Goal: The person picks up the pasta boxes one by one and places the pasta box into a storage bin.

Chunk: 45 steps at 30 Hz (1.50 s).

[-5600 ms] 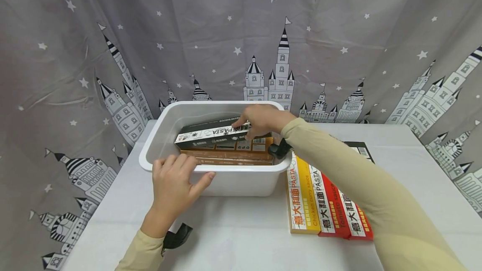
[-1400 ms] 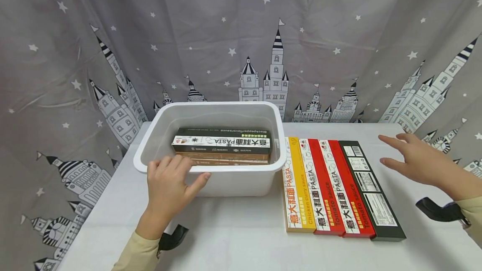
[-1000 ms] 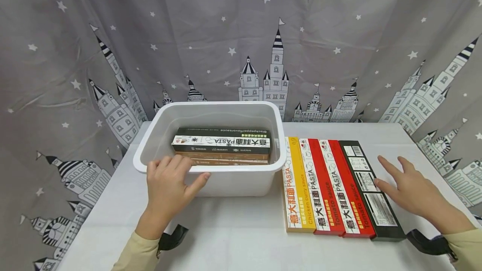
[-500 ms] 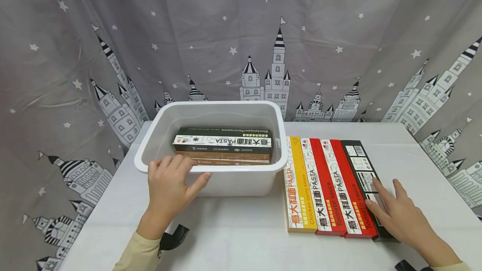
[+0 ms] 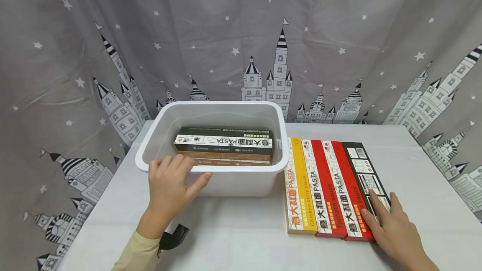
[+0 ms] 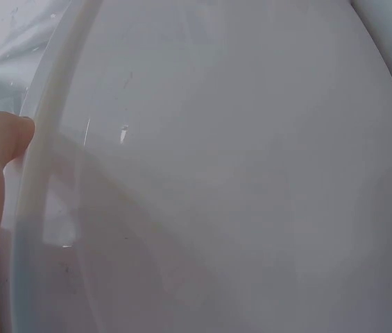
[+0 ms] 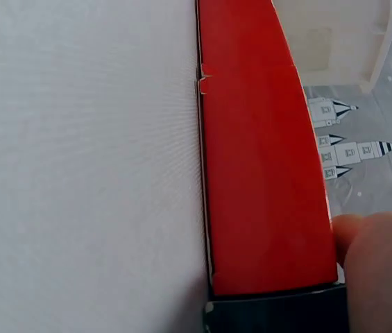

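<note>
My left hand (image 5: 171,189) grips the front rim of a white plastic bin (image 5: 241,183), fingers over the edge and thumb (image 6: 19,132) outside. Inside lie a black pasta box (image 5: 222,141) and brown boxes (image 5: 226,157) under it. Over the near end of another black pasta box (image 5: 362,165) on the table, my right hand (image 5: 399,229) rests with fingers fairly straight. Its index finger lies on top and its thumb by the seam with a red tomato sauce pasta box (image 5: 348,193). The palm hides the black box's near end.
Left of that red box lie a second red pasta box (image 5: 325,191) and a yellow chicken curry pasta box (image 5: 301,183), side by side, right of the bin. A grey curtain (image 5: 211,32) with castles and stars hangs behind the white table (image 5: 241,237).
Earlier my right hand set the black box in the bin. It has since moved right, then down onto the table's black box. My left hand stays on the rim.
</note>
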Each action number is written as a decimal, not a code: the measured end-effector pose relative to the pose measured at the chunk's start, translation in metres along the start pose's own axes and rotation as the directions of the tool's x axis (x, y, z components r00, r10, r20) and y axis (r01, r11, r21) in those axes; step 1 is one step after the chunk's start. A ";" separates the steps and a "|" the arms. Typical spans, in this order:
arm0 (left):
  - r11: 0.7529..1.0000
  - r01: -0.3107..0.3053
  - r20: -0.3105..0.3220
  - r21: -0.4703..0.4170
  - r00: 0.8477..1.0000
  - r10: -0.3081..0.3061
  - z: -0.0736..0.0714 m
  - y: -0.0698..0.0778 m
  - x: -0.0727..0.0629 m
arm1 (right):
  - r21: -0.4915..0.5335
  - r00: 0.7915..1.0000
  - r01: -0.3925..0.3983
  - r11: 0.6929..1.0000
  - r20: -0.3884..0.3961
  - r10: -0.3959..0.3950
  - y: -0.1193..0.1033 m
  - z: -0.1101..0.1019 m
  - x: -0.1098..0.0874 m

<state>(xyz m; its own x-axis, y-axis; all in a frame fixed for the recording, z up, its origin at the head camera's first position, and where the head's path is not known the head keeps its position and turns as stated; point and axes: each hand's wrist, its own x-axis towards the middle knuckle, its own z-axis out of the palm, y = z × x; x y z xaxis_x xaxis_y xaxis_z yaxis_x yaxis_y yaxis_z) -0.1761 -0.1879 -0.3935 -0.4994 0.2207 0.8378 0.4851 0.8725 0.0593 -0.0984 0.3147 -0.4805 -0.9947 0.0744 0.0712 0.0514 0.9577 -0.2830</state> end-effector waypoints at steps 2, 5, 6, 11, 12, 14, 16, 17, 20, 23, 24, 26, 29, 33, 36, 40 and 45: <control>1.000 -0.010 -0.003 0.002 1.000 0.010 0.001 0.000 0.001 | -0.008 1.000 -0.014 1.000 0.003 0.014 -0.001 -0.001 -0.001; 1.000 -0.018 0.012 0.012 1.000 0.018 0.000 0.000 0.001 | -0.012 0.999 -0.030 0.999 0.012 0.030 -0.001 -0.002 -0.001; 1.000 -0.018 0.020 0.016 1.000 0.017 0.000 -0.001 0.001 | -0.013 0.999 -0.030 0.999 0.012 0.031 -0.001 -0.002 -0.001; 1.000 -0.012 0.030 0.025 0.999 0.011 -0.001 -0.002 0.000 | -0.013 1.000 -0.022 1.000 -0.012 0.021 0.005 -0.002 -0.001; 1.000 -0.009 0.030 0.025 1.000 0.008 -0.001 -0.002 0.000 | -0.013 1.000 -0.016 1.000 -0.022 0.016 0.007 -0.002 -0.001; 1.000 -0.007 0.028 0.024 1.000 0.006 -0.001 -0.002 0.000 | -0.018 0.999 -0.011 1.000 -0.035 0.010 0.012 -0.003 -0.001; 1.000 -0.006 0.029 0.024 1.000 0.006 -0.001 -0.002 -0.001 | -0.025 0.999 -0.004 1.000 -0.052 0.003 0.017 -0.004 -0.001; 1.000 -0.009 0.029 0.024 1.000 0.008 -0.001 -0.002 0.000 | -0.029 0.998 -0.003 1.000 -0.059 0.001 0.019 -0.004 -0.002; 1.000 -0.012 0.033 0.022 0.999 0.011 -0.001 -0.002 -0.001 | -0.042 0.998 -0.015 0.999 -0.063 0.012 0.023 -0.006 -0.001; 1.000 -0.009 0.038 0.020 0.999 0.009 -0.002 -0.002 -0.001 | -0.067 0.998 -0.049 0.997 -0.050 0.046 0.026 -0.008 0.000; 1.000 -0.008 0.039 0.019 0.999 0.007 -0.002 -0.002 -0.001 | -0.074 0.997 -0.064 0.995 -0.043 0.061 0.026 -0.009 0.000; 1.000 -0.006 0.040 0.015 0.999 0.005 -0.002 -0.002 0.000 | -0.091 0.994 -0.105 0.990 -0.013 0.104 0.027 -0.010 0.001; 1.000 -0.004 0.041 0.010 0.999 0.004 -0.002 -0.002 0.000 | -0.110 0.984 -0.172 0.979 0.018 0.175 0.028 -0.011 0.002; 1.000 -0.004 0.041 0.009 0.999 0.003 -0.002 -0.002 0.000 | -0.121 0.971 -0.230 0.966 0.031 0.236 0.027 -0.011 0.002; 1.000 -0.003 0.039 0.009 0.999 0.003 -0.002 -0.002 0.000 | -0.116 0.967 -0.248 0.962 0.036 0.254 0.026 -0.011 0.002; 1.000 -0.005 0.035 0.008 0.999 0.004 -0.001 -0.002 0.001 | -0.117 0.958 -0.271 0.956 0.067 0.279 0.024 -0.010 0.001; 1.000 -0.003 0.028 0.013 1.000 0.003 -0.001 -0.001 0.000 | -0.130 0.950 -0.288 0.949 0.088 0.300 0.022 -0.010 0.002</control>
<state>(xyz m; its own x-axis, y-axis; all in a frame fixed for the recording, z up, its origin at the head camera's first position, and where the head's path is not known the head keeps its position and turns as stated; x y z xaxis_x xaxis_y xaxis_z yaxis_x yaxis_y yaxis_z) -0.1765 -0.1894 -0.3929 -0.5179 0.2352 0.8225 0.4773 0.8774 0.0497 -0.0980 0.3388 -0.4775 -0.9371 0.3339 -0.1019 0.3469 0.9233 -0.1649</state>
